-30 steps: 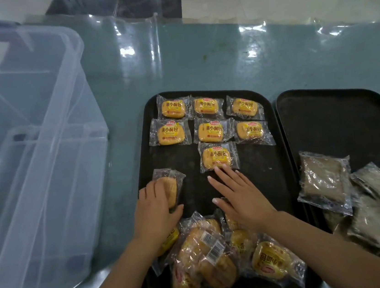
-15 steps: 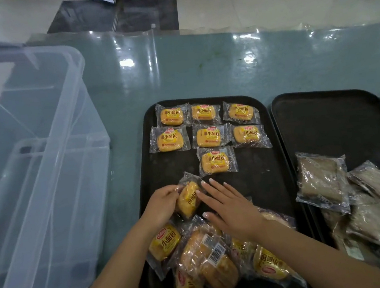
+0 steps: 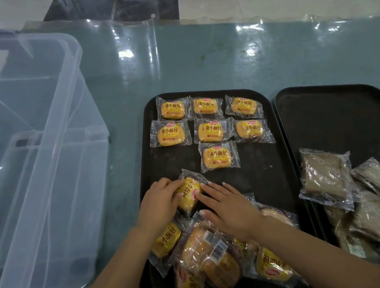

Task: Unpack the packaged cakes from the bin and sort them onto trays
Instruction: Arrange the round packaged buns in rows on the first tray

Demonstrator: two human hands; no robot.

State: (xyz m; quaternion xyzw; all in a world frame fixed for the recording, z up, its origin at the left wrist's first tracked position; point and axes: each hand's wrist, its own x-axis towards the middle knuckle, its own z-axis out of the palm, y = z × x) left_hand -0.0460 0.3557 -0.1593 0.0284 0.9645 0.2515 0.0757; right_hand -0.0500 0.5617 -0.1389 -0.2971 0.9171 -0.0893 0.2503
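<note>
While the left hand [image 3: 159, 203] pinches a tilted yellow cake [image 3: 188, 194] at the black tray's [image 3: 202, 93] left edge and the flat right hand [image 3: 230, 207] touches it, she should turn it label-up beside the third-row cake [image 3: 218, 156].

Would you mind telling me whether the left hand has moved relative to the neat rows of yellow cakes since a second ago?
Yes. The left hand has drawn back toward the person, away from the arranged rows, turning its yellow cake label-up against the right hand.

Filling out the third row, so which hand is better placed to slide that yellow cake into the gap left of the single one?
Left. The left hand already grips the yellow cake on the gap's side; the right hand only touches it with straight fingers.
</note>
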